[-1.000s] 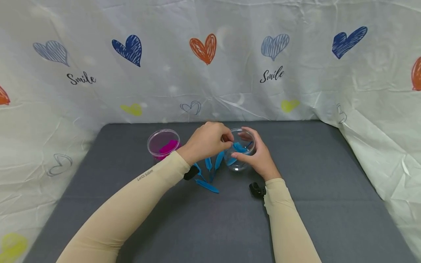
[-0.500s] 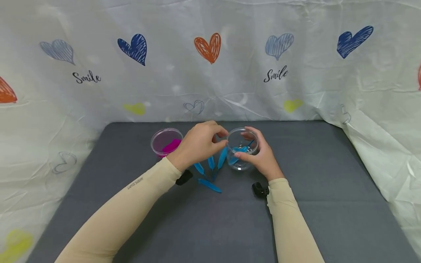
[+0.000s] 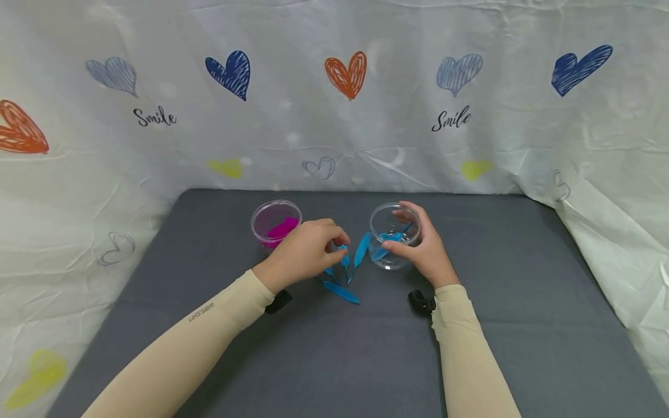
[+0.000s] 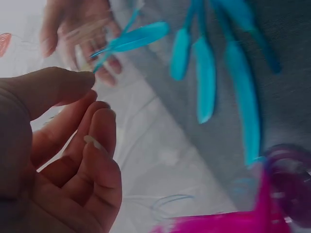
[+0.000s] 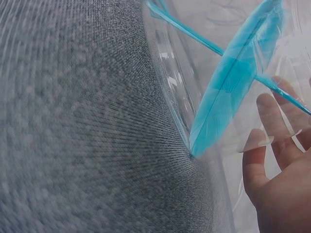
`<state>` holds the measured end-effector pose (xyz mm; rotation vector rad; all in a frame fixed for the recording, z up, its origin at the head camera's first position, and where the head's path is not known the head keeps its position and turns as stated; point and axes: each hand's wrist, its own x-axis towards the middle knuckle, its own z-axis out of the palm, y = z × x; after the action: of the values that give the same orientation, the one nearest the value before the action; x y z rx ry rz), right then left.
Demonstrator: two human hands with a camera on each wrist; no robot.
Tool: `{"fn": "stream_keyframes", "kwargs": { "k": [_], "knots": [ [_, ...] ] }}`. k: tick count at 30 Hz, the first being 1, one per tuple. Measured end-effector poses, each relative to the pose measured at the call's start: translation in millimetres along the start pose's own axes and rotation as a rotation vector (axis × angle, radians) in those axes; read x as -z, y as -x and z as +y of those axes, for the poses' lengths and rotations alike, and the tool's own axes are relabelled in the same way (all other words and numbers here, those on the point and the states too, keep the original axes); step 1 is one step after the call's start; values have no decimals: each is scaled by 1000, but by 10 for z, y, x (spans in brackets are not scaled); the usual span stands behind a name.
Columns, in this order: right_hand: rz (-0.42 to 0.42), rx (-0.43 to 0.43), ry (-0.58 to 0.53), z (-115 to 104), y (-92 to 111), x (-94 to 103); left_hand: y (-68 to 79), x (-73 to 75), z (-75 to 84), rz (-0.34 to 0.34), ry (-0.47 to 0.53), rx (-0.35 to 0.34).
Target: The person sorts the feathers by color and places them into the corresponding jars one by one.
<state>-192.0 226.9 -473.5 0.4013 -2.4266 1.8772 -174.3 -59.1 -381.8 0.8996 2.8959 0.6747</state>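
Observation:
My right hand (image 3: 425,249) grips a clear plastic jar (image 3: 384,216) around its side, thumb in front and fingers behind. Blue feathers (image 5: 228,87) lie crossed inside the jar, seen through its wall in the right wrist view. On the grey cloth to the jar's left, several more blue feathers (image 3: 341,292) are fanned out, their thin quills close together. My left hand (image 3: 303,252) hovers over them and covers part of some. Its fingers are loosely bent with nothing between thumb and fingertips, as the left wrist view (image 4: 77,131) shows.
Left of the feathers stands a second clear tub (image 3: 261,225) holding magenta pieces (image 3: 284,227), close behind my left hand. A white curtain (image 3: 282,128) printed with hearts hangs behind the grey-covered table (image 3: 313,360).
My left hand has moved away from the jar's rim, left and down over the loose feathers. The feather end by the rim now lies lower inside. My right hand keeps holding the jar.

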Motion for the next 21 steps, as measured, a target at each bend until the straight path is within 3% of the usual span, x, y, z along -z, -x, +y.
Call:
{"fn": "stream_keyframes", "kwargs": {
  "k": [6,14,21],
  "knots": [
    [1,6,-7,9,5,-7,93,-148,-146,-76,-71,-12],
    [0,7,-7,39,6,18,104,-288,-227,-206,-104,-70],
    [-1,7,-4,31,-7,11,106,-375,-277,-218,-189,-144]
  ]
}}
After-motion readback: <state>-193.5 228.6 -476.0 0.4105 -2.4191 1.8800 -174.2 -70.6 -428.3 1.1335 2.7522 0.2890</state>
